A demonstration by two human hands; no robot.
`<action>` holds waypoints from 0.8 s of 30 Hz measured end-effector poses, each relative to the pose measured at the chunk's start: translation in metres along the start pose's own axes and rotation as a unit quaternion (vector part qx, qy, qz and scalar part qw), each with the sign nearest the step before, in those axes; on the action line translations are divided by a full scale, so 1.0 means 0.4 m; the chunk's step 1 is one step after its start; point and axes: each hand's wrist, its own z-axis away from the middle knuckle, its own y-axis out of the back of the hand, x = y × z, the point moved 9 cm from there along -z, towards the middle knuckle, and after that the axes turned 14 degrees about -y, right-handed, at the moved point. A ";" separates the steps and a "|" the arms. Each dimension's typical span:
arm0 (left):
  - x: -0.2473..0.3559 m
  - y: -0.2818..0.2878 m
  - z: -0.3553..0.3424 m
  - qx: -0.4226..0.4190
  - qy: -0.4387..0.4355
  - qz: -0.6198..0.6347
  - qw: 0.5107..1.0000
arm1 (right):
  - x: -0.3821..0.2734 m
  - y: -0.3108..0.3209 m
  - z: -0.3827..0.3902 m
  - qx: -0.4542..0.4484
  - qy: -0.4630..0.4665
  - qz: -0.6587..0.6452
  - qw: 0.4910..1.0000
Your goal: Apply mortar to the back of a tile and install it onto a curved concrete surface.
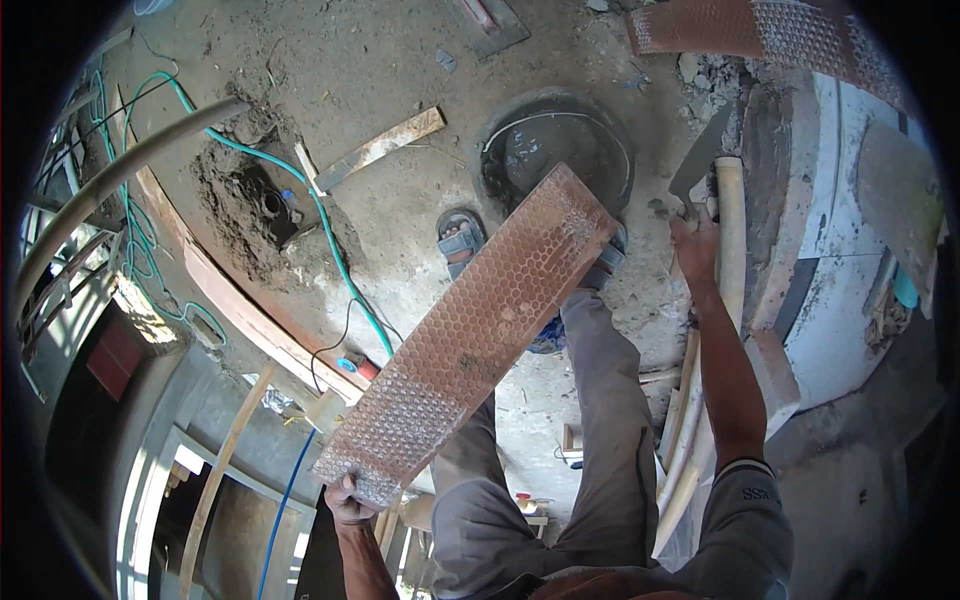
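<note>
My left hand grips the lower end of a long reddish-brown tile, its thumb over the edge. The upward face has a honeycomb pattern, whitish toward my hand. The tile slants up and to the right across my legs, its far end overlapping the near rim of a round dark tub. Grey wet mortar lies in the tub, under a thin wire handle. On the right, my right hand is closed round the handle of a trowel, its grey blade pointing up and away.
A similar patterned tile lies at the far right. A pale pole stands beside my right hand. A green hose and a wooden board cross the ground to the left, near a dug hole. A float lies far ahead.
</note>
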 end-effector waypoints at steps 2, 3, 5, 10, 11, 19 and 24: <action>-0.008 0.052 -0.002 -0.020 0.027 0.003 0.999 | -0.097 -0.043 0.052 -0.082 -0.006 -0.070 0.994; -0.009 0.040 -0.011 -0.027 0.034 -0.005 0.999 | -0.159 -0.083 0.086 -0.161 -0.014 -0.138 0.977; -0.015 0.061 -0.037 -0.025 0.024 -0.017 0.999 | -0.276 -0.150 0.092 -0.244 0.034 -0.113 0.962; -0.053 0.076 -0.180 -0.065 0.000 -0.032 0.997 | -0.433 -0.211 -0.026 -0.144 0.172 0.159 0.961; -0.065 0.089 -0.213 -0.072 -0.005 -0.033 0.997 | -0.423 -0.217 -0.070 -0.110 0.177 0.202 0.957; -0.151 -0.002 -0.541 -0.198 -0.006 0.077 0.977 | -0.375 -0.198 -0.210 -0.184 0.074 -0.048 0.979; -0.164 -0.172 -0.747 -0.320 -0.039 0.070 0.944 | -0.378 -0.057 -0.116 -0.058 0.118 0.014 0.991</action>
